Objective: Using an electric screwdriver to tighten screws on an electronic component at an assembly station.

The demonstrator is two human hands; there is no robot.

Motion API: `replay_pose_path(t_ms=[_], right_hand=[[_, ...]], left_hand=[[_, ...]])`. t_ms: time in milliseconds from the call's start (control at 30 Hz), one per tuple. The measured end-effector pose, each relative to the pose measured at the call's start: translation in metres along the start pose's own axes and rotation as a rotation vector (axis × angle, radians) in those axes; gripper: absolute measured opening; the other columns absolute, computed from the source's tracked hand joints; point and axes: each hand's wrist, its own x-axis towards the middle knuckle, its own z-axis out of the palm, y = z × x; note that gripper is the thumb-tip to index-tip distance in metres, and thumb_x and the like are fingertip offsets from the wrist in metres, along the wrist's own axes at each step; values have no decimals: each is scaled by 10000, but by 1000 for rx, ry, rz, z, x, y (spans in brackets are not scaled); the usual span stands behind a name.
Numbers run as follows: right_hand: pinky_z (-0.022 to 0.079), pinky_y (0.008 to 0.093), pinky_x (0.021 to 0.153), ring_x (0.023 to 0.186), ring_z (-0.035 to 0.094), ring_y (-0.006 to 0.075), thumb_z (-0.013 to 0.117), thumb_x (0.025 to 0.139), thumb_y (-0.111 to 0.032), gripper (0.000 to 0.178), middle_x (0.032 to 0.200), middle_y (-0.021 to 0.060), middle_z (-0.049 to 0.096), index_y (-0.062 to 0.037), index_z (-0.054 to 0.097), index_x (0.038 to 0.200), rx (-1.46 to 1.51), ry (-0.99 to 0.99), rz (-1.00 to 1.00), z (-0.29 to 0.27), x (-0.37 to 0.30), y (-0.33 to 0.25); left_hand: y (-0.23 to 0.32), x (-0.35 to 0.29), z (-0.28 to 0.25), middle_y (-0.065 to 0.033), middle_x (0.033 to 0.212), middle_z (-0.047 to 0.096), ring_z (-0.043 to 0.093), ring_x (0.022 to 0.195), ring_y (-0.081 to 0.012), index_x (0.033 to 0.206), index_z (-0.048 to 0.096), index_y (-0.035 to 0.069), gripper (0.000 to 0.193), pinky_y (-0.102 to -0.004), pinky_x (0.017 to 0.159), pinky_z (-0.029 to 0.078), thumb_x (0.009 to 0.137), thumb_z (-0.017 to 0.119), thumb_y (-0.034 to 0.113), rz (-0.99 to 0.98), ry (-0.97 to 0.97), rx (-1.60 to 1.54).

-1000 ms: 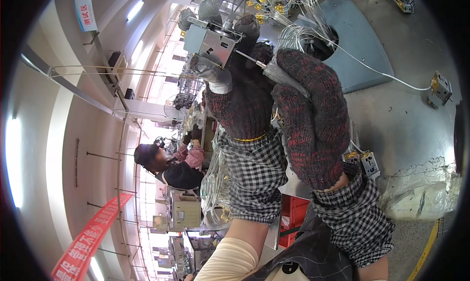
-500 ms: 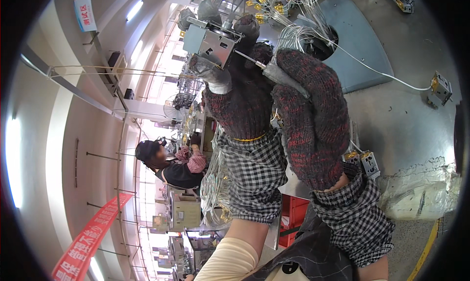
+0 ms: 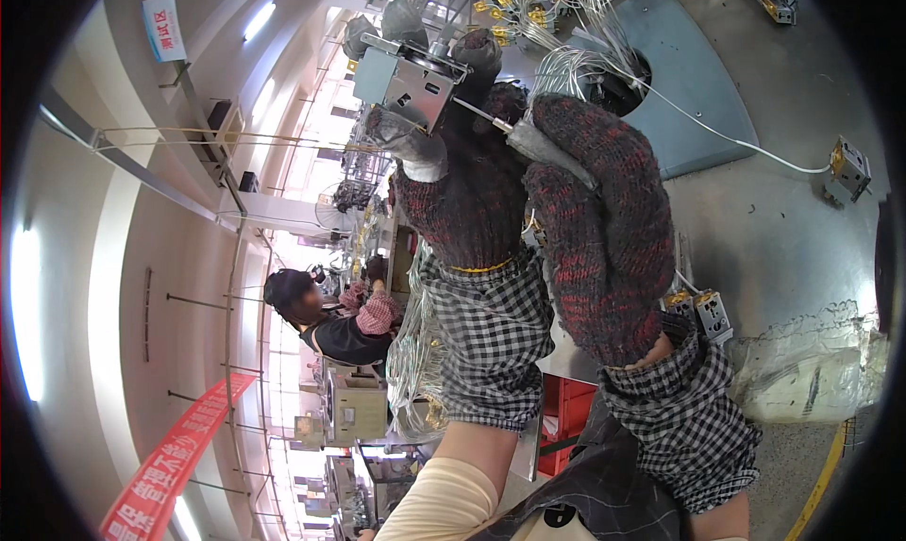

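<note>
My left hand (image 3: 462, 183), in a dark knitted glove with grey-covered fingertips, is closed around a small metal switch-like box (image 3: 415, 86) with slots in its side and a bracket on top. My right hand (image 3: 604, 220), in a similar dark glove flecked with red, is closed in a pinch on a thin metal rod (image 3: 481, 114) with a thicker collar, like a screwdriver shaft. The rod's left end meets or lies close beside the box's edge; exact contact cannot be made out. Its other end is hidden in the right glove.
Bundled white wires (image 3: 590, 65) with yellow-ended parts lie at the far side, near a grey plate (image 3: 703, 98) on the metal table (image 3: 774, 249). Similar metal boxes sit at the right (image 3: 849, 170) and beside my right wrist (image 3: 713, 315). A co-worker (image 3: 344, 333) sits at the left.
Both my hands, the box and the rod stay almost where they were. The co-worker at the left has shifted slightly, with head and arm in a new position.
</note>
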Motion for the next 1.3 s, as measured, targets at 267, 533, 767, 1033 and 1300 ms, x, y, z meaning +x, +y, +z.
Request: replay_pose_path(t_ms=[267, 533, 767, 1033, 1300], right_hand=[[492, 375, 937, 1090, 604, 287, 609, 919, -38, 308, 1204, 172, 604, 4, 569, 1222, 7, -26, -4, -3, -3, 8], [483, 405, 951, 1108, 593, 294, 632, 899, -43, 331, 1194, 169, 616, 3, 586, 1223, -156, 5, -107, -9, -2, 21], [476, 387, 961, 1118, 587, 284, 636, 889, -26, 340, 1231, 160, 595, 2, 584, 1224, 624, 147, 332, 5, -9, 8], [478, 388, 961, 1112, 590, 287, 646, 879, -19, 330, 1216, 163, 602, -3, 597, 1205, -137, -2, -40, -15, 1, 11], [480, 390, 956, 1117, 585, 281, 629, 888, -17, 314, 1211, 159, 602, -2, 600, 1201, -164, -66, -104, -12, 4, 7]], left_hand=[[-10, 3, 40, -79, 1018, 527, 509, 876, -205, 1359, 430, -90, 998, -340, 795, 457, 863, 412, 776, 54, 230, 267], [-28, 5, 29, -76, 1026, 519, 489, 916, -196, 1345, 453, -70, 1005, -337, 787, 444, 831, 454, 794, 78, 98, 484], [-19, 5, 48, -136, 1181, 548, 518, 935, -228, 1336, 463, -49, 893, -366, 840, 465, 869, 509, 711, 102, 182, 136], [-32, 14, 32, -153, 1215, 548, 543, 974, -233, 1353, 427, 21, 805, -409, 833, 492, 888, 519, 672, 150, -64, -40], [-33, 10, 10, -135, 1211, 559, 560, 949, -218, 1346, 427, 9, 831, -383, 807, 499, 873, 528, 685, 263, 119, 508]])
